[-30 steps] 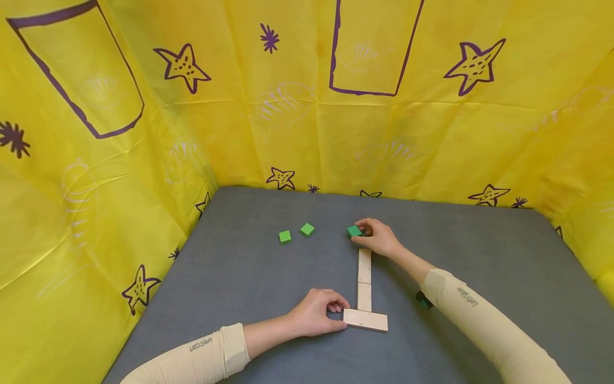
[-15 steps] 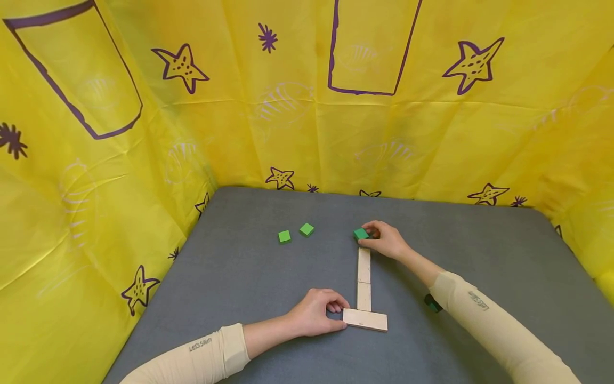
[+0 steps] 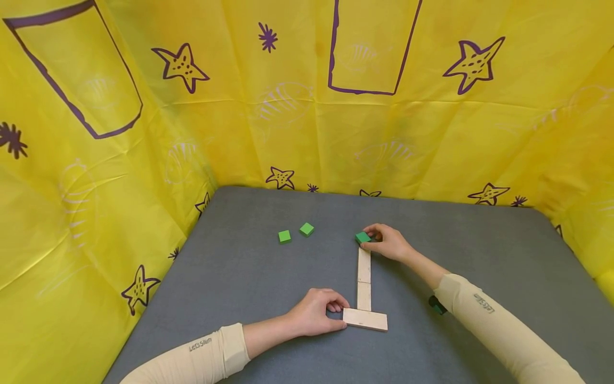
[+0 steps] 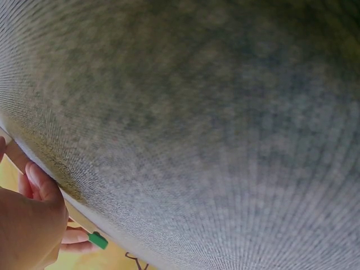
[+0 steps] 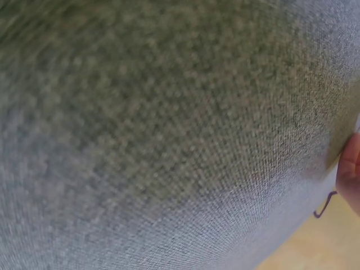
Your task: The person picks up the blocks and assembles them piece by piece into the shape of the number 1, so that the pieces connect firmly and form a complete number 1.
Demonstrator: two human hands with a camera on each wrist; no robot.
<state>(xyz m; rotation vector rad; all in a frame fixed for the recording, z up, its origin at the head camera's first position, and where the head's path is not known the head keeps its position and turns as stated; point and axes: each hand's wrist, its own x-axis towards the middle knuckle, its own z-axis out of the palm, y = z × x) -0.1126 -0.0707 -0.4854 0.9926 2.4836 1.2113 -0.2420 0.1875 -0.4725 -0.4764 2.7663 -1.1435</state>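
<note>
In the head view my right hand (image 3: 388,243) pinches a dark green square block (image 3: 363,238) between thumb and fingers. That block is at the far end of a line of two light wooden planks (image 3: 364,280); whether it touches the planks I cannot tell. A third wooden plank (image 3: 365,319) lies crosswise at the near end. My left hand (image 3: 314,313) holds its left end, thumb on the near side and index finger on the far side. The left wrist view shows the left hand (image 4: 34,222) and the green block (image 4: 98,241) beyond it. Only part of the right hand (image 5: 350,174) appears in the right wrist view.
Two light green blocks, a left one (image 3: 284,237) and a right one (image 3: 307,229), lie on the grey tabletop (image 3: 230,266) at the back left. A small dark object (image 3: 437,305) shows beneath the right forearm. Yellow patterned cloth (image 3: 288,133) surrounds the table.
My right hand has moved the dark green block a little rightward and nearer, to the far end of the plank line. The left hand has stayed at the crosswise plank.
</note>
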